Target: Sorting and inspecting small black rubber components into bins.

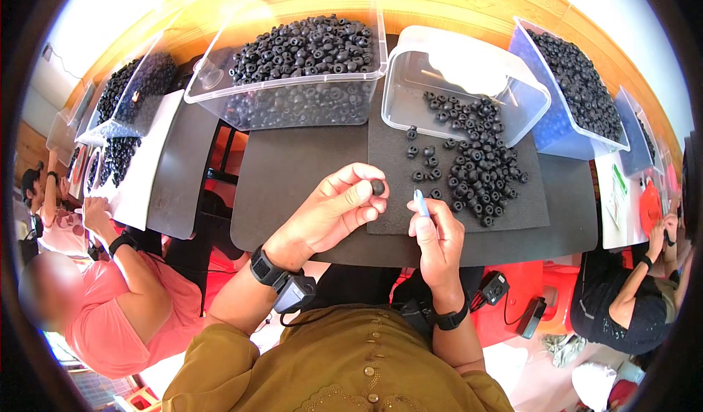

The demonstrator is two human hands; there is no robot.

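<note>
My left hand point(333, 205) pinches one small round black part point(378, 187) between thumb and fingertips, above the dark table's near half. A short, slim light-blue tool point(421, 204) with a pale tip is gripped by my right hand point(439, 245); the tip points up and slightly left, apart from the part. Just beyond my right hand, a loose pile of black ring-like parts point(476, 170) spreads over a dark grey mat point(523, 210). Some of these parts lie inside the mouth of a clear plastic bin point(401, 93) tipped toward me.
A large clear bin point(300, 104) full of black parts stands at the back left, and another full bin point(564, 130) at the back right. Co-workers sit at both sides: a person in a pink shirt point(121, 320) left, one in black point(622, 295) right. Red stools point(512, 302) stand below.
</note>
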